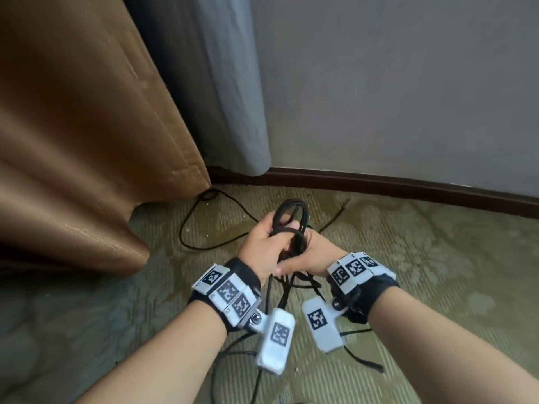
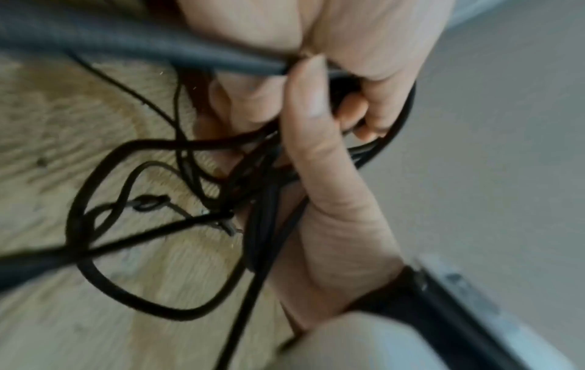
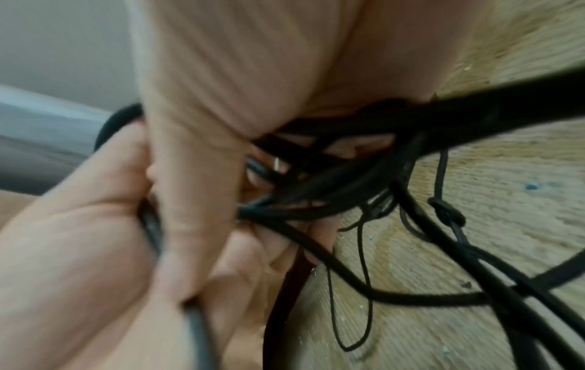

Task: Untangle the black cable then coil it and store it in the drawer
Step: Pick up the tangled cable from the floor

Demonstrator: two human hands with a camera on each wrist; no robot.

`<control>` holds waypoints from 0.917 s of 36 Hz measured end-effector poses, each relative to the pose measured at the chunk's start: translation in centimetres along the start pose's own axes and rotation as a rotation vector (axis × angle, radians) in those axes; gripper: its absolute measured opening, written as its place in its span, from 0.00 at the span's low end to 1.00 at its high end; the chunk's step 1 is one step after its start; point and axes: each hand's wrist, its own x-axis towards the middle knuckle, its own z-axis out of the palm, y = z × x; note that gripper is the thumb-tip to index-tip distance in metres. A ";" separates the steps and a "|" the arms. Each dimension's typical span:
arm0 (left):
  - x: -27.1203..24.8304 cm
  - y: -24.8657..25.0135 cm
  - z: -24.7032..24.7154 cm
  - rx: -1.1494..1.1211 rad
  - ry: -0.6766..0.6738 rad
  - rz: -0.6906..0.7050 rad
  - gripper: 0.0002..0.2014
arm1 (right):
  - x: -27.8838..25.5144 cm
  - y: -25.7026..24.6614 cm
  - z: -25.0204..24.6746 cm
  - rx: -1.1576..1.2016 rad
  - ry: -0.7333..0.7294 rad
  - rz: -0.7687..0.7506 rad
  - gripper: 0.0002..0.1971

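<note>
The black cable (image 1: 291,212) is gathered into a few loops above the carpet, low in the middle of the head view. My left hand (image 1: 271,243) grips the loops from the left. My right hand (image 1: 303,259) holds the same bundle from the right, with the fingers of both curled round the strands. Loose strands hang down between my wrists, and one long run (image 1: 186,228) trails across the carpet toward the brown curtain. The left wrist view shows my left hand (image 2: 335,110) clamping the strands, with a small knot (image 2: 149,202) in a thinner cord below. In the right wrist view the cable bundle (image 3: 316,197) crosses my right hand (image 3: 221,225). No drawer is in view.
A brown curtain (image 1: 87,141) hangs at the left, reaching the floor, with a grey curtain (image 1: 227,97) beside it. A grey wall with a dark skirting board (image 1: 379,182) runs behind. Patterned green carpet (image 1: 437,258) covers the floor to the right.
</note>
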 end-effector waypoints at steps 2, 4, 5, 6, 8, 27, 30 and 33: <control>0.0 1.1 0.0 0.072 -0.052 0.026 0.07 | 0.2 -0.7 0.1 -0.107 0.080 0.013 0.15; 0.2 2.0 -0.4 0.308 -0.035 0.119 0.03 | 0.2 -1.9 0.1 -0.109 0.125 0.037 0.13; 0.5 2.3 -1.0 0.484 -0.003 0.169 0.08 | 0.0 -2.6 0.2 -0.100 0.133 0.050 0.10; 0.6 2.8 -1.5 0.667 0.003 0.194 0.16 | -0.1 -3.3 0.2 -0.096 0.126 0.058 0.06; 0.3 4.4 -2.3 0.878 -0.038 0.171 0.34 | -0.6 -5.2 0.7 -0.091 0.136 0.060 0.03; -9.4 24.9 -4.9 0.906 -0.284 -0.075 0.74 | -7.4 -34.9 -0.3 0.897 0.283 -0.172 0.03; -10.6 29.6 -4.2 0.893 -0.254 0.049 0.71 | -8.2 -40.2 0.8 0.982 0.083 -0.201 0.03; -11.9 34.3 -3.9 0.677 -0.156 0.183 0.60 | -8.9 -45.5 2.2 1.052 -0.003 -0.167 0.12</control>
